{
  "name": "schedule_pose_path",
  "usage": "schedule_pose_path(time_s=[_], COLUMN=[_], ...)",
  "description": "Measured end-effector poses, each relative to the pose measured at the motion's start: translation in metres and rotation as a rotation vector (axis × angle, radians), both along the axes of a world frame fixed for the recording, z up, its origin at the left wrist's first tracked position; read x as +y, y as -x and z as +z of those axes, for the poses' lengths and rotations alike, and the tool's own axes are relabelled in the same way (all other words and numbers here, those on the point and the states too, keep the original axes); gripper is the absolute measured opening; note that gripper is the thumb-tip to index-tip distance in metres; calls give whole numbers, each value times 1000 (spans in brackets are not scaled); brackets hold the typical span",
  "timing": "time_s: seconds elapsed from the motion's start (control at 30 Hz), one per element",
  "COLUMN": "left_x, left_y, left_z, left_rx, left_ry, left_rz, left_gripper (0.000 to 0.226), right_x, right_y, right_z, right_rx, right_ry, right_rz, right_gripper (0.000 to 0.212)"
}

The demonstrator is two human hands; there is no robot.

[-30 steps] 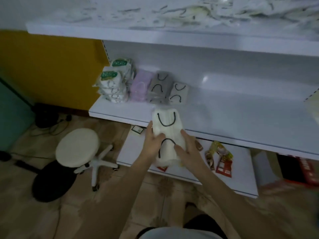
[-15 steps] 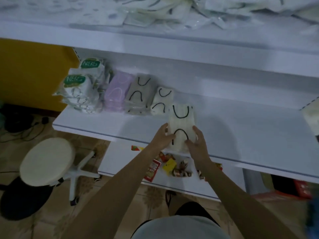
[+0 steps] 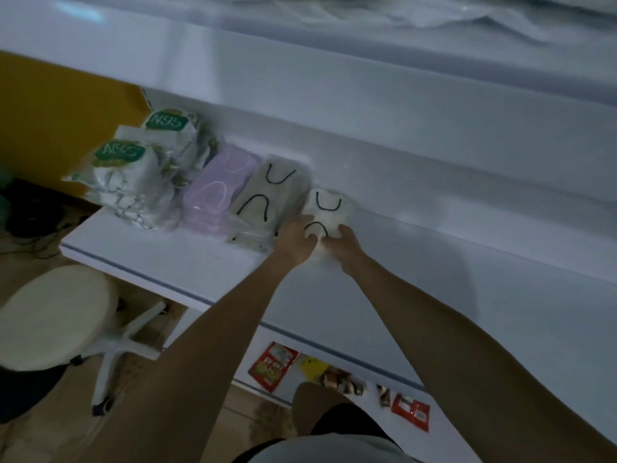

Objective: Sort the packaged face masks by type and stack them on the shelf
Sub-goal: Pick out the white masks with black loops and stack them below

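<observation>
Shelf (image 3: 167,265) row, left to right: N95 packs (image 3: 133,182), two mask stacks (image 3: 263,198), end pack (image 3: 329,208). Stool (image 3: 50,312) below.

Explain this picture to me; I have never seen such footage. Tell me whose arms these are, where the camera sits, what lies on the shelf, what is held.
No machine: a person works bare-handed, and the single camera sits on their head, looking down along the arms. On the white shelf lie N95 packs, a purple mask pack and a grey mask pack in a row. The left hand and right hand both grip a white mask pack at the row's right end.
</observation>
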State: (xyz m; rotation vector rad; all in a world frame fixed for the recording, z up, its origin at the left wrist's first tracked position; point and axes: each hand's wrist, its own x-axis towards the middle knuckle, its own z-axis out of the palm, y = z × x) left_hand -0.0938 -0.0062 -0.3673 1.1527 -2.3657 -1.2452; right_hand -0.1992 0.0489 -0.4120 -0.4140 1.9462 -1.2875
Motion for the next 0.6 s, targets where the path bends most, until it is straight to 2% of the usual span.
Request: schedule_pose_path(time_s=[0.13,0.3,0.47,0.6], left_x=[3,11,23,45], left_y=[-11,-40,-83,-128], left_z=[2,15,32,46], left_rx=[32,50,51,4], left_ry=[-31,-28,-70,-90], left_rz=[27,55,32,-37], left_gripper=[39,35,35,36], right_x=[-9,8,52,103], right_y=[2,5,-21,-78], right_z=[-9,-1,29,51], right_rx=[26,124,210,415], right_ry=[-47,-173,-178,-221], right_rz=[102,146,168,293], right_gripper=[68,83,73,63])
